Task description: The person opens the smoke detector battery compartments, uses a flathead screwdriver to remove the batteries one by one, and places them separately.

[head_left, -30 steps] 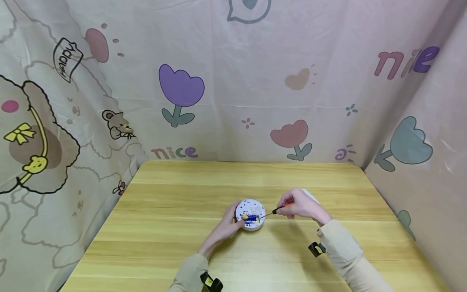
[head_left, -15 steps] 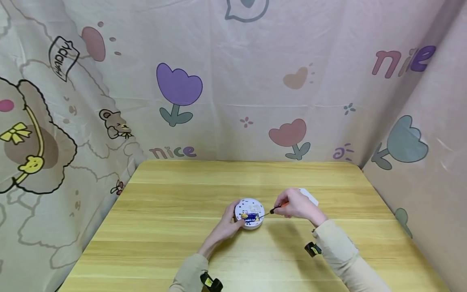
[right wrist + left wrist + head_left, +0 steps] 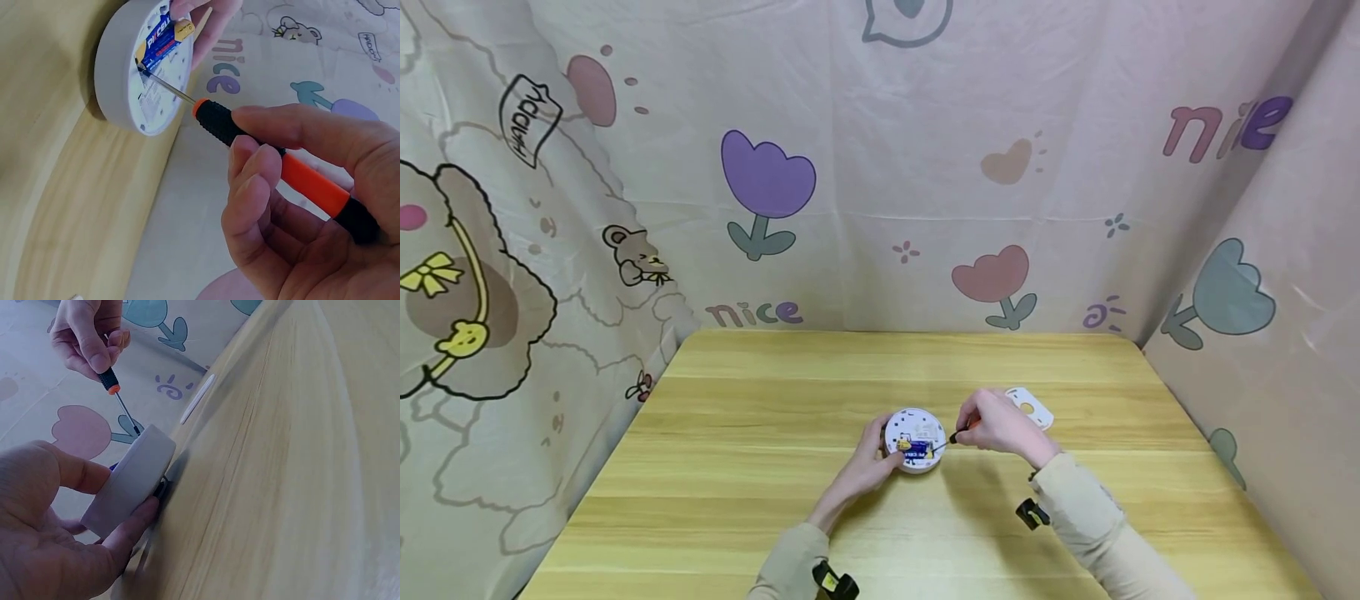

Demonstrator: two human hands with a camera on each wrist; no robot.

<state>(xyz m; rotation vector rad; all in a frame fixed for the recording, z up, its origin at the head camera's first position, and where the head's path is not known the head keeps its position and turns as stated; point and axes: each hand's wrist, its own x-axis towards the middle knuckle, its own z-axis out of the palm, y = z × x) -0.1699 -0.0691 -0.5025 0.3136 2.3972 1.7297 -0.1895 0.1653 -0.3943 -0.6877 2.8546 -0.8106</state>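
My left hand (image 3: 863, 467) grips a round white device (image 3: 914, 422), which resembles a smoke alarm, by its rim, with the thumb near the battery. A blue-and-yellow battery (image 3: 165, 45) marked PKCELL sits in the device's open face. Between the thumb and fingers of my right hand (image 3: 1003, 423) is a screwdriver (image 3: 315, 184) with an orange and black handle. Its thin metal shaft points at the battery's end, and the tip meets the device there. In the left wrist view the device (image 3: 134, 481) stands tilted, its battery side mostly hidden.
A flat white plate (image 3: 1038, 414) with a round hole lies on the wooden table (image 3: 760, 417), behind my right hand. Patterned curtains (image 3: 880, 167) hang behind and along both sides of the table. Small black cameras (image 3: 835, 580) are strapped at the wrists.
My right hand has shifted a little left with the screwdriver, uncovering more of the white plate. The left hand and the device stay almost still.
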